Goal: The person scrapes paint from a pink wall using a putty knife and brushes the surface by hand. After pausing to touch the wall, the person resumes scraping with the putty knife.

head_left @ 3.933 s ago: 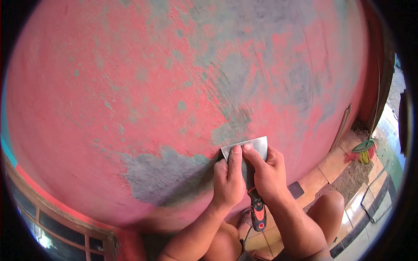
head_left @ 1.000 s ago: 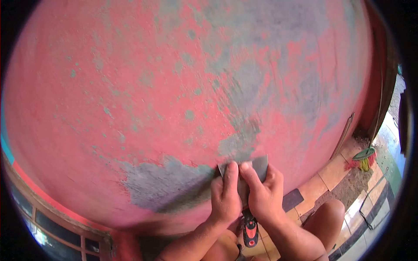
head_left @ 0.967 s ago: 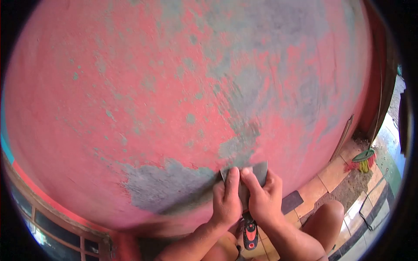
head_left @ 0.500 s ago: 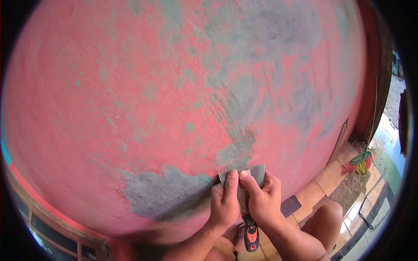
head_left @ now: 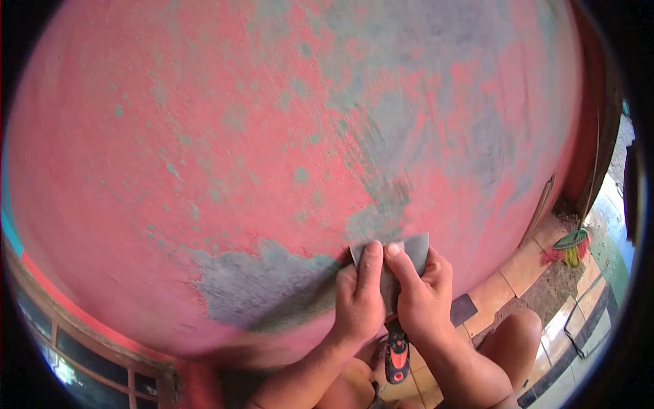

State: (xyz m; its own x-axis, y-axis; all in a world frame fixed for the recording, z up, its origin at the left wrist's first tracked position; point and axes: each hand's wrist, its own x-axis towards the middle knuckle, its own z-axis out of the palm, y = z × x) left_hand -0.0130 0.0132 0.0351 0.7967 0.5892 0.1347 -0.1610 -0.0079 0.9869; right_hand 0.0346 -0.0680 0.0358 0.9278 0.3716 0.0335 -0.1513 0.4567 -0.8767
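Red paint everywhere on my feed, a big flaking wall (head_left: 204, 136) with grey-green showing through in blotches, and down low the scraper (head_left: 412, 247) is pressed flat against it. Its long axis runs pretty much straight up and down in the head view: the wide metal blade points up at the wall, with its top edge sitting right at the boundary where red paint meets a bare grey patch (head_left: 259, 290), and the red and black handle (head_left: 397, 354) points down toward the person's lap. Both hands are wrapped on the tool. The left hand (head_left: 360, 300) is curled around the neck with the index finger stretched up onto the blade, and the right hand (head_left: 422, 296) grips beside it, touching it, with its own index finger pushing on the blade too. If there's a brand or any writing on the handle, it's too small and blurry for me to read. A bare knee (head_left: 514, 334) sits just below right, over tan floor tiles (head_left: 507, 290), and a green and yellow broom (head_left: 571, 247) lies well off to the right by the wall's base. A window frame (head_left: 88, 361) shows bottom left.
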